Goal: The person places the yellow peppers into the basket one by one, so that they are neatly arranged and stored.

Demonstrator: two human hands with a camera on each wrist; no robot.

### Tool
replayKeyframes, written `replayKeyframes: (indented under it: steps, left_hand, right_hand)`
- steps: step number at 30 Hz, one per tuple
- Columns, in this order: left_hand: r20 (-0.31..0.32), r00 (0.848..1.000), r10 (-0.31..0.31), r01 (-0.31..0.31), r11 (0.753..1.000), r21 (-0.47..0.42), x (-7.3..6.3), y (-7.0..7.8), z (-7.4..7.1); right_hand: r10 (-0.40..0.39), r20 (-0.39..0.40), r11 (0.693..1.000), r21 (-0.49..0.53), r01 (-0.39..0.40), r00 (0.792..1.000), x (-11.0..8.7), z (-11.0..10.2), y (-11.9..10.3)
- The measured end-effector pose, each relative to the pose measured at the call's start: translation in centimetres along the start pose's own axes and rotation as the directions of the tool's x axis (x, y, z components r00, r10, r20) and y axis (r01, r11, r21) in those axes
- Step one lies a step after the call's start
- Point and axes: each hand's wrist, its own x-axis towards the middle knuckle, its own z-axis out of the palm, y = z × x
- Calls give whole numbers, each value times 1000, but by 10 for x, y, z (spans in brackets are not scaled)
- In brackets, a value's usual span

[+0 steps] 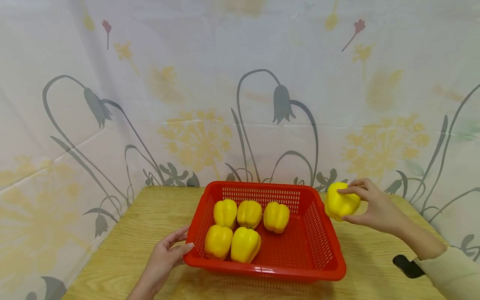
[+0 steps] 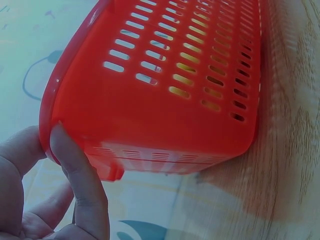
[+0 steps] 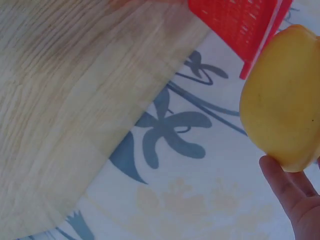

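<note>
A red plastic basket (image 1: 288, 273) with slotted walls stands on the wooden table, several yellow bell peppers (image 1: 245, 245) lying in its left and middle part. My left hand (image 1: 165, 254) grips the basket's left rim; in the left wrist view, thumb and fingers (image 2: 82, 175) pinch that rim at a corner. Beside the basket's right rim, my right hand (image 1: 375, 206) holds another yellow bell pepper (image 1: 339, 202) between thumb and fingers, raised above the table. The right wrist view shows this pepper (image 3: 282, 100) from close up, partly cut off by the frame, with fingertips at its lower end.
The light wooden table (image 1: 378, 254) reaches back to a wall covered by a flower-patterned cloth (image 1: 240, 83). A black band-like device (image 1: 408, 266) sits at the right sleeve (image 1: 450, 271). The basket's right side has bare floor inside.
</note>
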Motion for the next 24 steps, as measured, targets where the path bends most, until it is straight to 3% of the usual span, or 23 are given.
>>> replayKeyframes:
  steps: [8,16,24]
  left_hand:
    - [-4,1000,-2,2,1000,8,-1,1,0]
    - [2,1000,0,0,1000,7,-1,1,1]
    - [6,1000,-1,1,1000,0,-1,2,1]
  right_hand:
    - [-21,49,1000,8,21,999,12,-3,-18]
    - [-65,110,994,99,54,992,23,-2,-31]
    - [-59,189,986,162,28,980,36,4,-46]
